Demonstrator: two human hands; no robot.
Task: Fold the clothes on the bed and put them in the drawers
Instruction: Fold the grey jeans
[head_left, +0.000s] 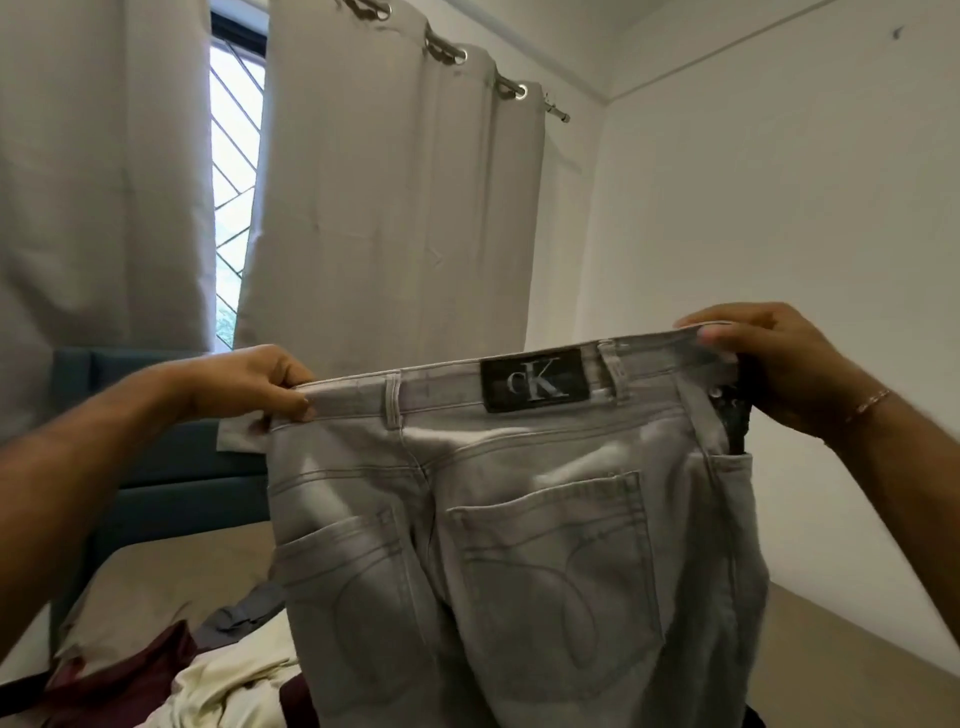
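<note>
The grey jeans (493, 519) hang in the air above the bed (171, 566), held up by their waistband at both ends. The left hand (249, 384) pinches the left end of the waistband, with the thumb on the near side and the fingers curled behind the cloth. The right hand (763, 364) grips the right end in the same way, its fingers folded over the top edge, a little higher than the left, so the waistband slopes up to the right. A thin bracelet (867, 405) sits on the right wrist.

Behind the jeans there is open space up to the curtains (395, 208) and the white wall (779, 234). To the right the bed surface runs to the wall. At the lower left other clothes lie on the bed, near the hanging legs: a dark red garment (130, 680), a cream garment (228, 686) and a grey piece (239, 618). A blue headboard (171, 467) stands behind the left arm.

The jeans show their back side: two patch pockets with curved stitching, belt loops, and a dark label (535, 384) with letters on the waistband. The cloth is pale and faded in patches. The legs drop below the picture, so I cannot tell if they touch the bed.
</note>
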